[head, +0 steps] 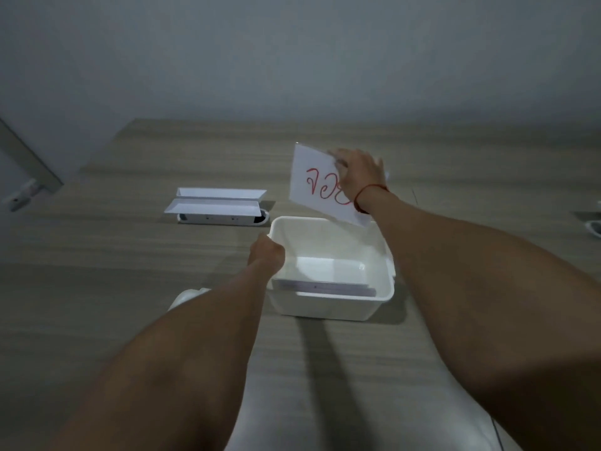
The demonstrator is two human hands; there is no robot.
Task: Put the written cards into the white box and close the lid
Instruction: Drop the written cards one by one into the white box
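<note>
An open white box [331, 307] sits on the wooden table in front of me. Several cards [328, 288] lie flat inside it against the near wall. My left hand [266, 252] grips the box's left rim. My right hand [359, 177] holds a white card with red writing [317, 183] tilted in the air just above the box's far rim. A red string circles my right wrist. A white rounded piece [187, 297], perhaps the lid, shows partly behind my left forearm.
A white pop-up socket unit [216, 206] with raised flaps sits in the table left of the box. A second recess [592, 222] is at the right edge. The wall runs behind the table.
</note>
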